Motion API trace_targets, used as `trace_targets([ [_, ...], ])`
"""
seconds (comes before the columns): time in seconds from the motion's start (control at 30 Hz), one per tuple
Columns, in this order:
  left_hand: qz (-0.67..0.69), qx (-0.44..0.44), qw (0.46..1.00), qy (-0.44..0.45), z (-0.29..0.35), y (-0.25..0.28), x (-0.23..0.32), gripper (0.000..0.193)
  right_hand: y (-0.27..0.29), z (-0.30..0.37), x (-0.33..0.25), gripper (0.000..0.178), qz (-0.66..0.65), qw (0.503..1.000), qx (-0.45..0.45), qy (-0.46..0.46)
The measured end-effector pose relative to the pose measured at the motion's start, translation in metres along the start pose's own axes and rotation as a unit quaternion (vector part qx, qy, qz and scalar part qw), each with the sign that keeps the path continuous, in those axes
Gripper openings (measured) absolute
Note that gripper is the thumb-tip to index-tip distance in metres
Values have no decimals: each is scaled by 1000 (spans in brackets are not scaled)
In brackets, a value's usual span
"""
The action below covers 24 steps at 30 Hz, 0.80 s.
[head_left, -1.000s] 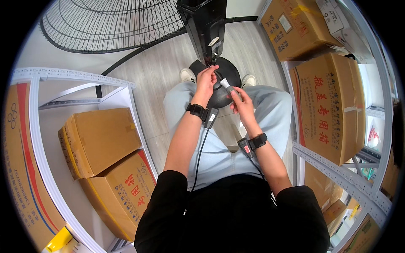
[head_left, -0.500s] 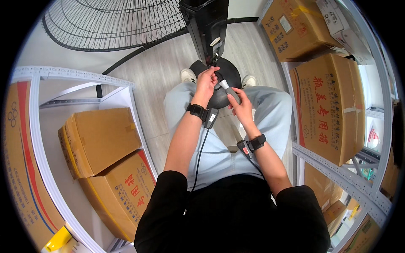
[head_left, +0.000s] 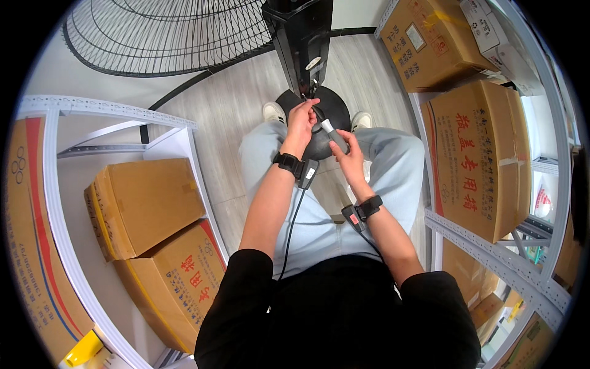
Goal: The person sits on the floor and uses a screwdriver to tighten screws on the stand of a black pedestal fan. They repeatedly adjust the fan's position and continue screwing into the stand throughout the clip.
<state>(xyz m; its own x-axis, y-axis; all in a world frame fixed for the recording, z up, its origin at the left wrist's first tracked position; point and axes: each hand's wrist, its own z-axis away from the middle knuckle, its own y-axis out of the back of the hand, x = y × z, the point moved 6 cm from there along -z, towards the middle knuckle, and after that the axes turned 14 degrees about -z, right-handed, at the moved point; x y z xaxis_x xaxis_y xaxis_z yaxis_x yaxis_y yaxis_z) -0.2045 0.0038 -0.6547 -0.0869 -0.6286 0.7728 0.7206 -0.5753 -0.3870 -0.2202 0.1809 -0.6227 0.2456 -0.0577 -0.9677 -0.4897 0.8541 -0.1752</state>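
In front of me a black fan column [head_left: 302, 52] rises above its round black base [head_left: 335, 104]. My right hand [head_left: 349, 154] is closed around the grey handle of a hand tool [head_left: 335, 137]. The tool has a white collar, and a dark shaft leads from it up toward the column's lower end. My left hand [head_left: 301, 120] is just left of that shaft, its fingers pinched together right under the column's lower end. What lies between those fingertips is too small to tell. Small metal parts show at the column's lower opening.
A black wire fan cage [head_left: 166, 37] lies at the upper left. Cardboard boxes [head_left: 150, 200] fill a white shelf on the left; more boxes [head_left: 473, 160] stand on a metal rack [head_left: 491, 246] at right. My legs straddle the base. Cables run from devices on both wrists.
My right hand and the grey tool have shifted very slightly left and down. My left hand stays almost in place at the column's lower end.
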Motion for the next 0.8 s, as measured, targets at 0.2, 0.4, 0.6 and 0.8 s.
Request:
trace_targets([
  [0.2,36,30,998,40,3,3,-1,27,4,-2,13,32,-162,980,0,-113],
  [0.4,5,108,989,-106,9,9,26,79,6,-3,2,32,-175,974,-19,-142],
  [0.6,-138,131,972,-135,9,10,41,66,11,-8,-5,32,-144,981,-36,-128],
  [0.8,-273,177,922,-212,4,17,50,61,18,-11,-4,35,45,998,-33,27],
])
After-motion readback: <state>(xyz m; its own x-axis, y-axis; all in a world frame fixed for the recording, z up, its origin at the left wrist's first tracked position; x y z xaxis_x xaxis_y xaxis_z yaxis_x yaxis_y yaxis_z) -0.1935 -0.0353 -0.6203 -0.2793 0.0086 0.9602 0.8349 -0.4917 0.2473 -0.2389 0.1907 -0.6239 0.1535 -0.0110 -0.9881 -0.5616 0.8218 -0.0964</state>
